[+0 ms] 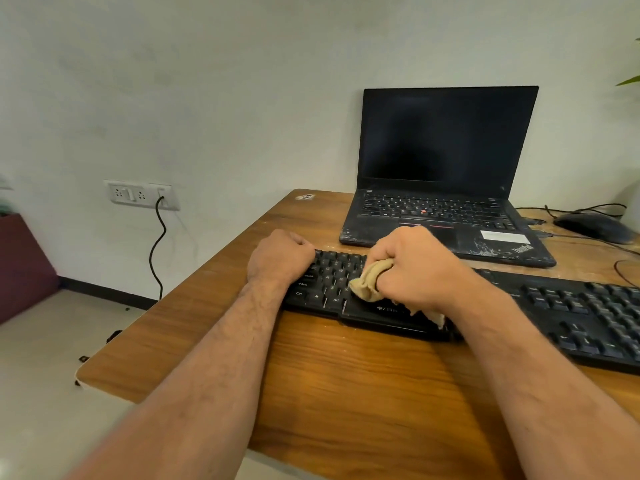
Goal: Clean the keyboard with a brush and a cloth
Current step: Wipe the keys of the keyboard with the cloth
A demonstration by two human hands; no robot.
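Beige crumpled cloth [367,280] gripped by right hand [415,268]; left hand [278,256] clasps black keyboard [554,306].

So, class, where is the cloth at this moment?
In the head view the cloth is bunched in the right hand, pressed on the left part of the black keyboard, just in front of the laptop.

The surface [346,375] under the hands is seen as wood-grain, brown, with a soft sheen and pale dusty patches. The keyboard [554,306] beneath the hands is made of black plastic, matt, its keys faintly shiny. The cloth [367,280] gripped in the right hand [415,268] is seen as soft, beige, crumpled fabric. Beyond the hands, the laptop [446,174] is cased in matt black, scuffed and whitened at its front edge, with a glossy dark screen.
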